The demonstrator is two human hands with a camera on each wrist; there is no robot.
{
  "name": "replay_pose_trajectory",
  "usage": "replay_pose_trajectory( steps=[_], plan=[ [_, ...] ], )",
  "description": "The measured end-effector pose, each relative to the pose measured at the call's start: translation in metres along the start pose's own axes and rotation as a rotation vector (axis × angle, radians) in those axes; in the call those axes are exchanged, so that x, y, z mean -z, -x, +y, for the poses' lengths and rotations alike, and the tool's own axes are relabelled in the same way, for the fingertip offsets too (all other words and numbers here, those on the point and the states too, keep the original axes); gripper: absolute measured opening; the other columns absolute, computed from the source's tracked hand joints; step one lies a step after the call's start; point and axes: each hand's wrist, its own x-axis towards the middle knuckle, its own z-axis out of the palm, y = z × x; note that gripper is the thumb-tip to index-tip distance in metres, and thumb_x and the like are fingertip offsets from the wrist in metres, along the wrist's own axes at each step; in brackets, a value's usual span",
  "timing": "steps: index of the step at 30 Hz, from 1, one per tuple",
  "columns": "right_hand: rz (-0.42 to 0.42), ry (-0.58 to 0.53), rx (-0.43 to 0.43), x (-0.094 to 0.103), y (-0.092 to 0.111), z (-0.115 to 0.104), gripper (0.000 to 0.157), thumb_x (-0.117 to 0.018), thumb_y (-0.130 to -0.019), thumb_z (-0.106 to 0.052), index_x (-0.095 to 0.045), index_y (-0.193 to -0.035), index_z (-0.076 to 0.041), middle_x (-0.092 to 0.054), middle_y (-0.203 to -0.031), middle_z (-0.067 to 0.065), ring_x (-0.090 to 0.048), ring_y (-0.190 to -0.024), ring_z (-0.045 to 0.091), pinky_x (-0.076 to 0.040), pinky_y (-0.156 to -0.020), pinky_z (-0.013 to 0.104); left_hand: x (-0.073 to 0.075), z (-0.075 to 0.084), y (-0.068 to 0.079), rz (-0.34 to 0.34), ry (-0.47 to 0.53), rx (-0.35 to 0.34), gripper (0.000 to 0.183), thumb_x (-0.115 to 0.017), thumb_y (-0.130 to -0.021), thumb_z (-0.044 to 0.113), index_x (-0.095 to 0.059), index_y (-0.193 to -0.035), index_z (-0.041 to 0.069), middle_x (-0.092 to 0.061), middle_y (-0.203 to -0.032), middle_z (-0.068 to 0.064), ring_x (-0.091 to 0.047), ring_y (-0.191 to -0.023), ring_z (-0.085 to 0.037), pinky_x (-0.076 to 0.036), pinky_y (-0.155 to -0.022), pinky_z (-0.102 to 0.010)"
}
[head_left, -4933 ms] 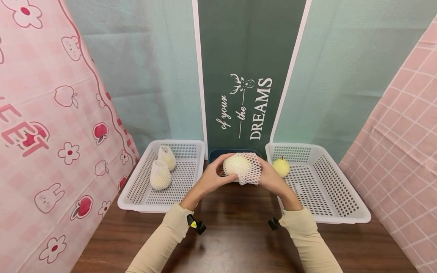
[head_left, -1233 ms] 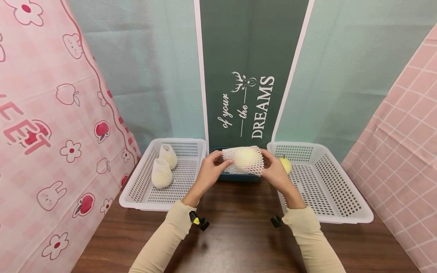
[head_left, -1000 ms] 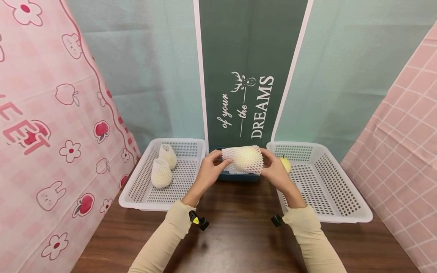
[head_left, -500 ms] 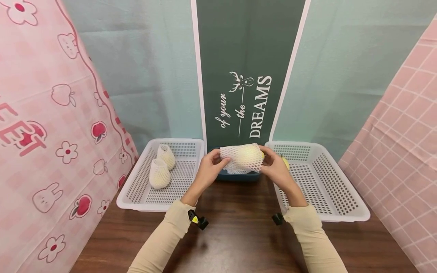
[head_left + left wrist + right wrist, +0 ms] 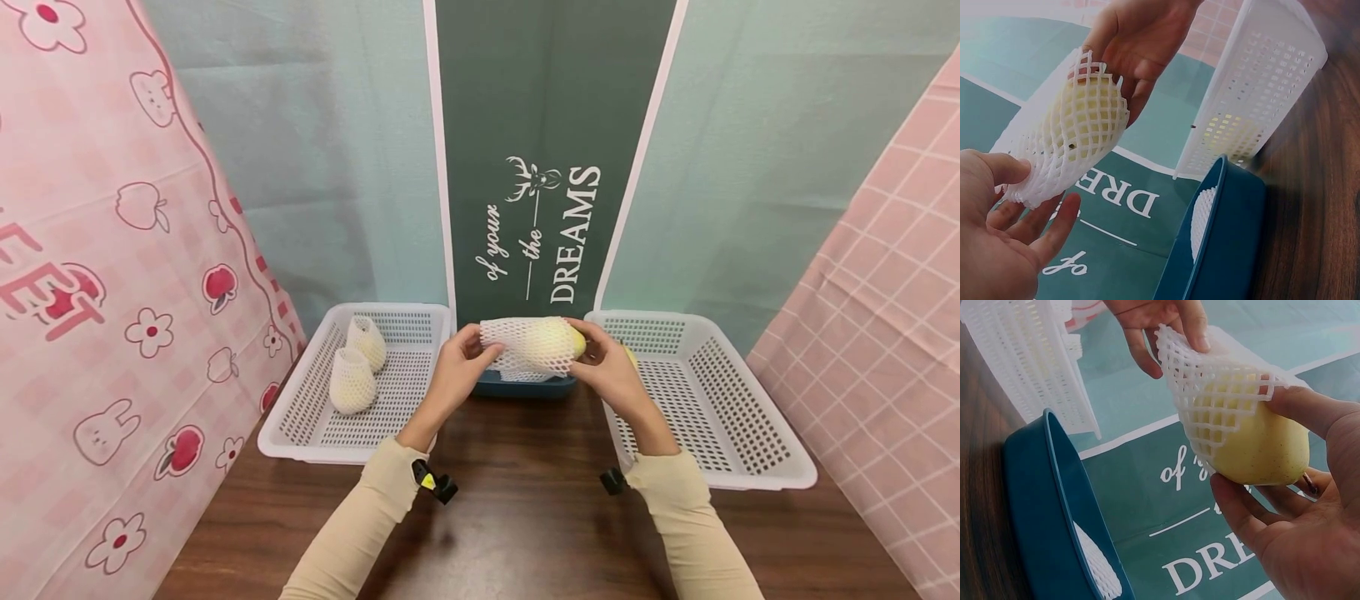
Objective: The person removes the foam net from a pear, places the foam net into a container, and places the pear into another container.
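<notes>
A yellow pear (image 5: 1266, 450) lies partly inside a white foam net sleeve (image 5: 510, 343), held up over a blue basin (image 5: 525, 389). My left hand (image 5: 456, 367) pinches the sleeve's narrow left end between thumb and fingers. At the other end, my right hand (image 5: 611, 377) grips the pear and the sleeve's rim, the thumb on the net and fingers beneath. In the right wrist view the pear's end sticks out bare from the net, with its stem near my right fingers. Inside the basin more white foam net (image 5: 1097, 562) shows.
A white basket (image 5: 315, 454) on the left holds two netted pears (image 5: 352, 383). The right white basket (image 5: 720, 479) contains another yellow pear (image 5: 631, 357), mostly hidden behind my right hand. Both stand on a dark wooden table (image 5: 525, 500), against a green cloth (image 5: 555, 83).
Earlier the pear sat at the left, with loose net to its right; now the net extends leftward. Over the last second more bare pear has appeared at the right end.
</notes>
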Motion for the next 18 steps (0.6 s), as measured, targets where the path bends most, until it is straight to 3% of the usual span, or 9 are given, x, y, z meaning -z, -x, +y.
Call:
replay_pose_trajectory(
  steps=[6,13,18],
  plan=[
    [0.006,0.029,0.018,0.0006,0.0007,0.0011,0.068,-0.078,-0.094,-0.006,-0.051,-0.157,-0.009,-0.055,-0.150,0.019,-0.058,-0.130,0.031,-0.050,-0.095,0.013,-0.0003,-0.0002,-0.0005,0.025,0.031,0.015,0.025,-0.075,-0.097,0.004,-0.068,-0.120,-0.001,-0.077,-0.114,-0.020,-0.072,-0.098,-0.010,-0.057,-0.085,-0.021],
    [-0.006,-0.008,-0.005,0.0031,0.0014,-0.0003,0.067,-0.079,-0.095,-0.011,-0.051,-0.156,-0.012,-0.048,-0.159,0.017,-0.054,-0.142,0.043,-0.053,-0.090,0.014,0.0009,-0.0008,-0.0017,0.040,0.037,0.019,0.024,-0.073,-0.098,0.002,-0.066,-0.121,-0.003,-0.076,-0.117,-0.022,-0.074,-0.104,-0.016,-0.057,-0.084,-0.021],
    [-0.011,-0.026,-0.015,0.0046,0.0005,0.0002,0.067,-0.078,-0.096,-0.010,-0.050,-0.157,-0.013,-0.046,-0.160,0.016,-0.051,-0.144,0.043,-0.055,-0.090,0.015,0.0020,-0.0018,-0.0031,0.055,0.029,0.022,0.025,-0.074,-0.097,0.002,-0.067,-0.120,-0.002,-0.076,-0.117,-0.022,-0.076,-0.108,-0.025,-0.058,-0.083,-0.021]
  ],
)
